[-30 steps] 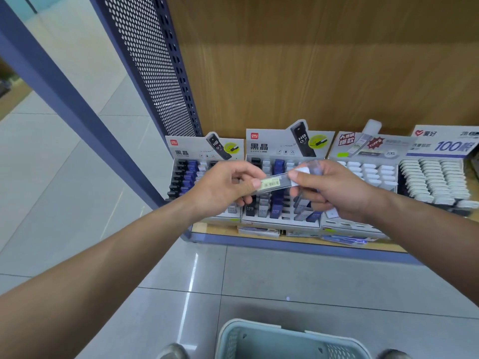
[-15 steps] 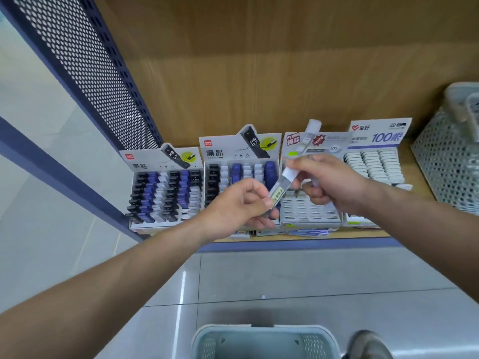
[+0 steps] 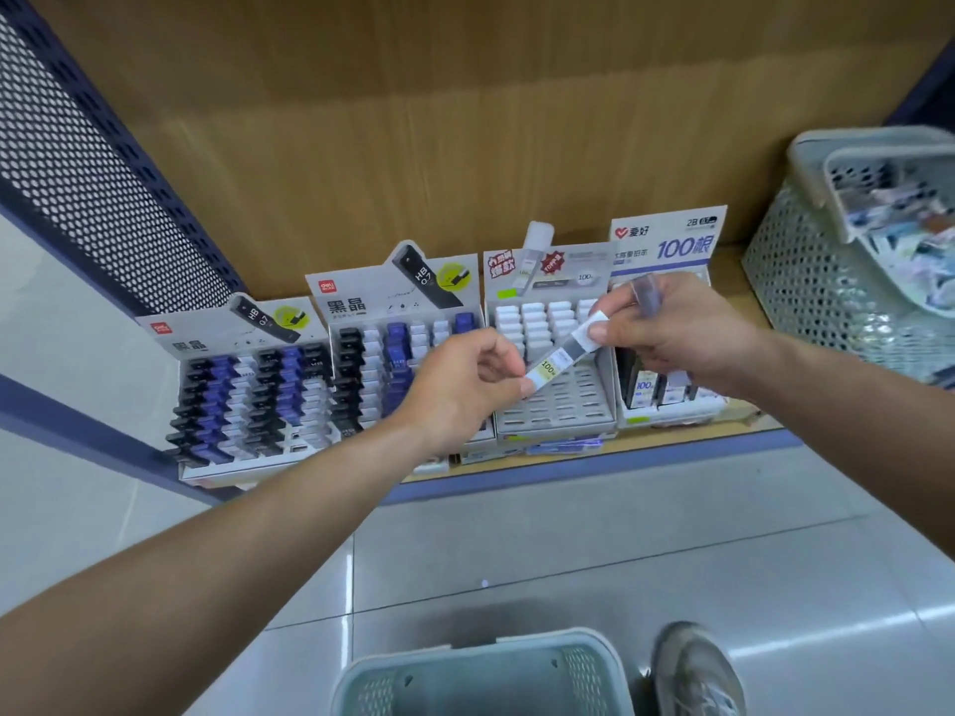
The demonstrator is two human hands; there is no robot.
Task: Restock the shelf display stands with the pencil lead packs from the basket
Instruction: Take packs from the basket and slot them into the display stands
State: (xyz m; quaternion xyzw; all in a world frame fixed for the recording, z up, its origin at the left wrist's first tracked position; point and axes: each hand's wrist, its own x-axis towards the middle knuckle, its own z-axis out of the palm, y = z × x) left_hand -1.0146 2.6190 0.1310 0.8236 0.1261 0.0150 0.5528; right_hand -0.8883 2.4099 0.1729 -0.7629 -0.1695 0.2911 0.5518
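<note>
Both bare arms (image 3: pixel 232 550) reach forward, grips near each other. The left grip (image 3: pixel 465 390) pinches the low end of a lead pack (image 3: pixel 555 365), the right grip (image 3: pixel 677 343) pinches its top end, other fingers curled round spare packs (image 3: pixel 647 298).

Glossy floor tiles (image 3: pixel 568 534), wood-grain back panel (image 3: pixel 413 121), perforated metal screen (image 3: pixel 77 173) — basket (image 3: pixel 465 684) seemingly plastic.

Stationery shop — shelf (image 3: pixel 594 459) with branded display stands (image 3: pixel 550 354) — restocking basket (image 3: pixel 480 674).
</note>
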